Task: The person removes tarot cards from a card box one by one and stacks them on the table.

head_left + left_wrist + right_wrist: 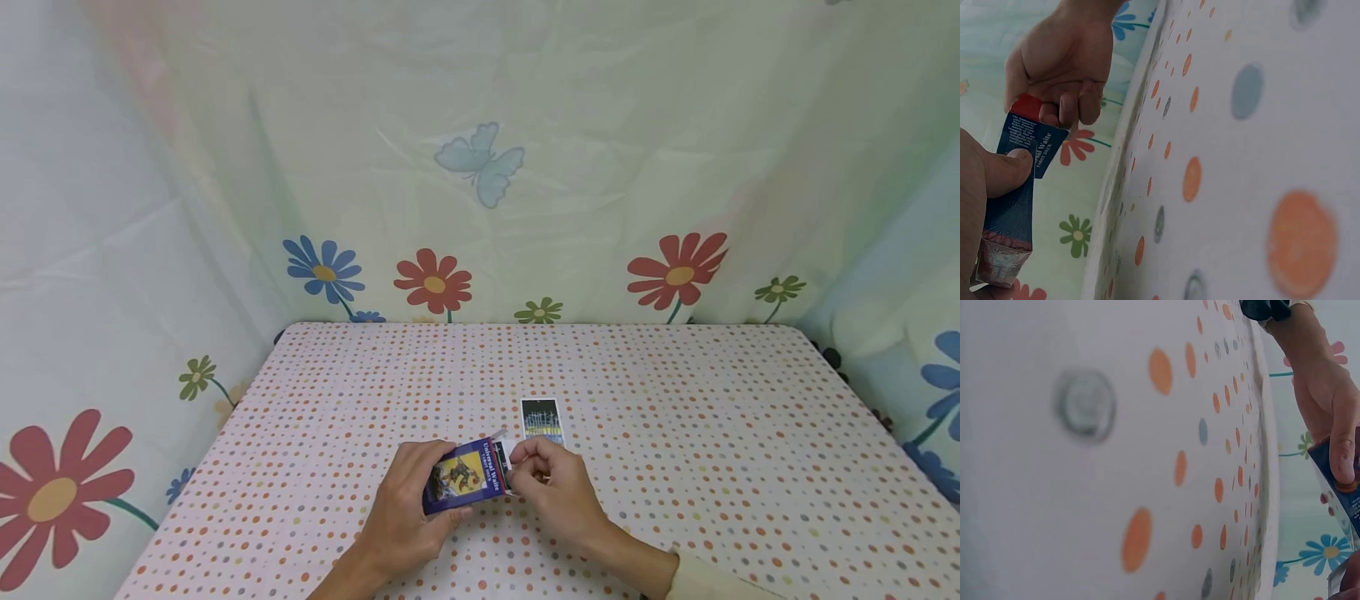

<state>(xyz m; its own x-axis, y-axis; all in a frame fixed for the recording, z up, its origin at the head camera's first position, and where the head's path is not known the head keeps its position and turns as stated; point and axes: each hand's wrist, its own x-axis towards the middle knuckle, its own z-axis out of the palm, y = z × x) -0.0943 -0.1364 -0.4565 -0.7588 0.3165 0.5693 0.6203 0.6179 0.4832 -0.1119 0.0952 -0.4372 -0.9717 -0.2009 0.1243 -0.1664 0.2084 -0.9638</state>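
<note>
Over the dotted worktop (675,392), the left hand (401,512) is gripping the Universal Waite tarot deck box (461,477), its fingers wrapping the sides, while the right hand (561,492), its fingers drawn together, is pinching a protruding card (499,456) at the box's mouth. A loose tarot card (541,417) is lying just beyond, partly hidden by the right hand.

On tarot box (463,473), front face: reads "Universal Waite" in white title (489,467) on purple, with "TAROT DECK" in smaller capitals directly below. In left wrist view: shows "Waite" and "TAROT DECK" again, start of title cut off. On narrow side: carries several lines of small print (1022,132), too small to read.
</note>
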